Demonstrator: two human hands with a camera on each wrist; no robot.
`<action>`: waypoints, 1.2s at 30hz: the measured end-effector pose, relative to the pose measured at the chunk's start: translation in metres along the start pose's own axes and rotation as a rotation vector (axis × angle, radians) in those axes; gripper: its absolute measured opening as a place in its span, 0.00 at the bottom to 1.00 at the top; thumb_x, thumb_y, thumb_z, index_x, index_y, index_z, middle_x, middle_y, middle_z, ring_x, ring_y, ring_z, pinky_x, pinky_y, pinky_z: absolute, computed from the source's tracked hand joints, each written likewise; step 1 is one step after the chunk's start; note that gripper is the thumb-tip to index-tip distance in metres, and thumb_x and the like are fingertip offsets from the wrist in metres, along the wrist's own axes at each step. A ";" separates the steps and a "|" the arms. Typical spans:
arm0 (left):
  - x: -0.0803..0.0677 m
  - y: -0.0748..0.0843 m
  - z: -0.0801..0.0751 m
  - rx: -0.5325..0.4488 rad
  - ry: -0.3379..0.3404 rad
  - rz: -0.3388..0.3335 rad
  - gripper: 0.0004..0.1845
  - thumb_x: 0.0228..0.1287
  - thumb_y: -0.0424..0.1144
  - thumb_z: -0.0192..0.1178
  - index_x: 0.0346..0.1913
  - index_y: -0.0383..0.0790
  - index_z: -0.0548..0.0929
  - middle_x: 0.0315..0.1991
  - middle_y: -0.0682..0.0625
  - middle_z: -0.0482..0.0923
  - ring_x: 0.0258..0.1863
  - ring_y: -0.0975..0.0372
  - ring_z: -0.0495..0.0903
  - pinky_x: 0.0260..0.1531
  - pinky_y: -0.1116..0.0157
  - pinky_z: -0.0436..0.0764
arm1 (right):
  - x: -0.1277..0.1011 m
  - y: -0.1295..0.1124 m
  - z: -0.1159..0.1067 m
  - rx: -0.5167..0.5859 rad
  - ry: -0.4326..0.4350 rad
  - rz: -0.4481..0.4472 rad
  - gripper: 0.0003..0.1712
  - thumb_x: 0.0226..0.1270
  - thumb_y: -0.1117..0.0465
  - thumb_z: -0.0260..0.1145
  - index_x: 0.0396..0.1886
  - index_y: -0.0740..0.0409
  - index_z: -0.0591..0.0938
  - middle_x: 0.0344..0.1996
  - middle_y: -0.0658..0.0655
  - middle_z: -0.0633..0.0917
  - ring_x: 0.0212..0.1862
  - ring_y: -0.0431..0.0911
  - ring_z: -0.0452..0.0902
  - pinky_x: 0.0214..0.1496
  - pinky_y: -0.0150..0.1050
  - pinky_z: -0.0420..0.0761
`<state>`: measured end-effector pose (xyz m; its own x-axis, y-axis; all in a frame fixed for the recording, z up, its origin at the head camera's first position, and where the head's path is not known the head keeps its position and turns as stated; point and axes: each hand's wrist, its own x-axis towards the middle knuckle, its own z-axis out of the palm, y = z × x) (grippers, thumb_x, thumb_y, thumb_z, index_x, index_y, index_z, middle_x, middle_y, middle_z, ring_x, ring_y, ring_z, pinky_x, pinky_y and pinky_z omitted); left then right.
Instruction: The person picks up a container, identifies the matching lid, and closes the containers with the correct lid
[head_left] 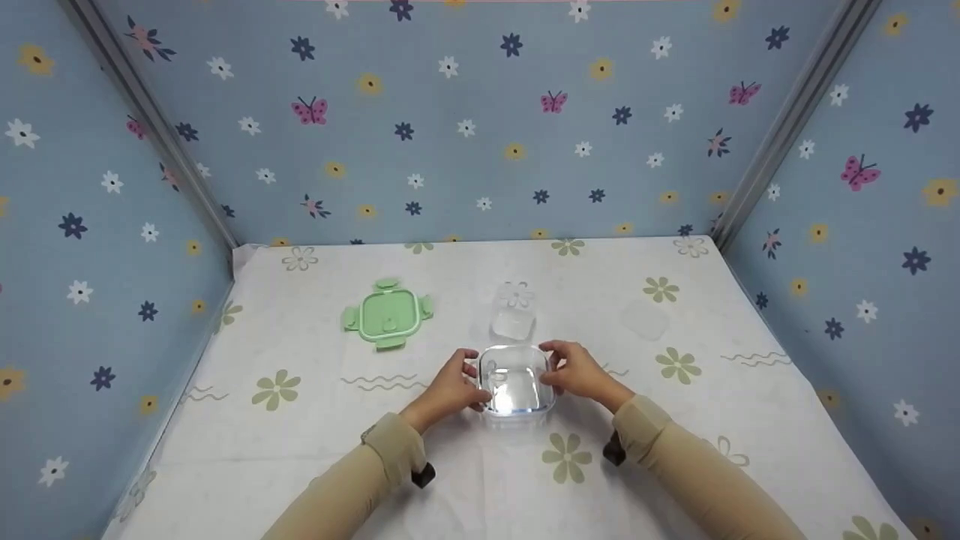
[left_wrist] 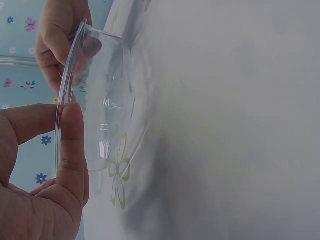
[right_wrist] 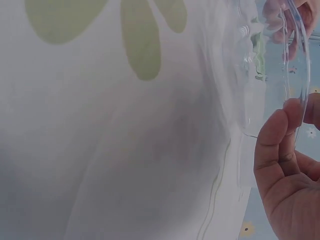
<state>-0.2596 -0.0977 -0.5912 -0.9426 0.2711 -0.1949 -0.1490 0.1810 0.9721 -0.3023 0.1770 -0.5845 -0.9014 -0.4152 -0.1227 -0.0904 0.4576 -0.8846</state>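
Clear and hard-looking, the box [head_left: 516, 382] stands on the table [head_left: 750, 420] near its front middle, square with rounded corners, open at the top and with nothing to be seen inside it. The left hand [head_left: 452, 386] grips its left rim, thumb curled over the edge as the left wrist view shows, and the right hand [head_left: 574, 369] grips the right rim in the same way, thumb against the wall. It is likely glass or stiff plastic; judged from its thick walls and bright glints it would be rigid, fairly heavy for its size, smooth and slippery under bare fingers, and liable to chip or crack if knocked. The rim on two opposite sides, where both hands already have it, looks the safest hold, since the smooth walls below offer little purchase. Just behind the box sits a smaller clear cup [head_left: 513, 319], upright and apparently empty as well. Further back and to the left lies a green lid [head_left: 388, 313] with four flaps, flat on the table and well apart from the box. To the right rear a faint clear square piece [head_left: 645, 320] rests on the flowered cloth; what it is cannot be told.
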 end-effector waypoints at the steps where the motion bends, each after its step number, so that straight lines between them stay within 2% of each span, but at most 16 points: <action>1: 0.000 0.000 0.000 -0.004 -0.002 0.000 0.45 0.52 0.18 0.70 0.74 0.27 0.63 0.46 0.44 0.67 0.32 0.59 0.79 0.30 0.63 0.91 | 0.000 0.001 0.000 -0.004 -0.001 0.000 0.38 0.62 0.75 0.71 0.73 0.80 0.72 0.29 0.51 0.78 0.21 0.39 0.77 0.26 0.31 0.78; 17: 0.001 -0.006 0.001 -0.025 -0.001 -0.015 0.44 0.53 0.17 0.71 0.73 0.28 0.63 0.49 0.42 0.67 0.32 0.58 0.80 0.28 0.63 0.91 | 0.000 0.004 0.002 -0.022 0.010 0.060 0.38 0.63 0.73 0.72 0.73 0.75 0.74 0.32 0.52 0.79 0.25 0.41 0.77 0.28 0.32 0.81; 23: 0.002 -0.005 0.001 -0.034 0.003 -0.036 0.45 0.53 0.17 0.71 0.74 0.29 0.63 0.48 0.43 0.67 0.32 0.57 0.80 0.28 0.63 0.91 | 0.001 0.005 0.001 -0.007 0.010 0.061 0.37 0.63 0.73 0.73 0.73 0.75 0.74 0.33 0.53 0.79 0.25 0.40 0.76 0.28 0.32 0.80; 30: 0.002 -0.004 0.000 -0.022 -0.002 -0.046 0.44 0.53 0.19 0.72 0.73 0.30 0.64 0.48 0.43 0.67 0.34 0.57 0.78 0.28 0.62 0.91 | 0.000 0.008 0.003 0.032 0.009 0.020 0.39 0.61 0.75 0.71 0.73 0.79 0.72 0.32 0.52 0.78 0.23 0.39 0.75 0.26 0.30 0.79; 36: 0.003 -0.004 -0.002 0.003 -0.005 -0.061 0.43 0.55 0.21 0.73 0.74 0.31 0.64 0.49 0.42 0.68 0.33 0.57 0.79 0.29 0.62 0.91 | 0.000 0.009 0.004 0.024 0.019 0.042 0.37 0.62 0.73 0.73 0.72 0.75 0.74 0.33 0.52 0.78 0.25 0.40 0.76 0.27 0.31 0.81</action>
<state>-0.2626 -0.0991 -0.5951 -0.9306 0.2638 -0.2539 -0.2047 0.2001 0.9582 -0.3015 0.1778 -0.5941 -0.9123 -0.3804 -0.1518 -0.0421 0.4556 -0.8892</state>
